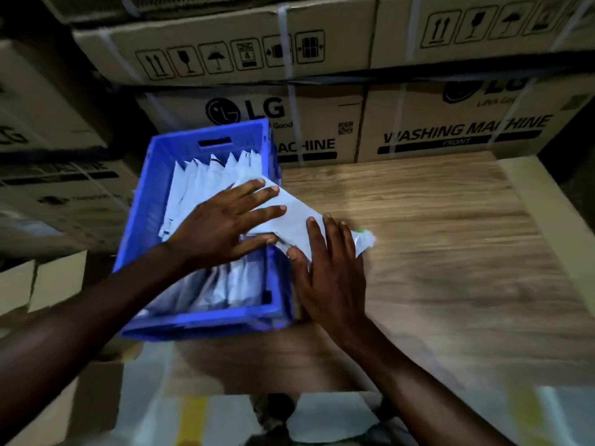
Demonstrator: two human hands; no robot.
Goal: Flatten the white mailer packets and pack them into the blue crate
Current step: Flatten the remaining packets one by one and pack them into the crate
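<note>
From the head camera, your left hand (225, 225) and right hand (331, 268) press with straight, spread fingers on a white mailer packet (291, 217) lying under your fingertips across the blue crate (154, 188) rim, long axis slanting from crate to table (450, 252), left hand nearer the crate.

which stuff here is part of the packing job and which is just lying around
Part of the job:
- blue crate
- white mailer packets standing in the crate
- the packet across the crate's rim, under the left hand and right hand

Just there:
- wooden table
- LG washing machine boxes
</note>
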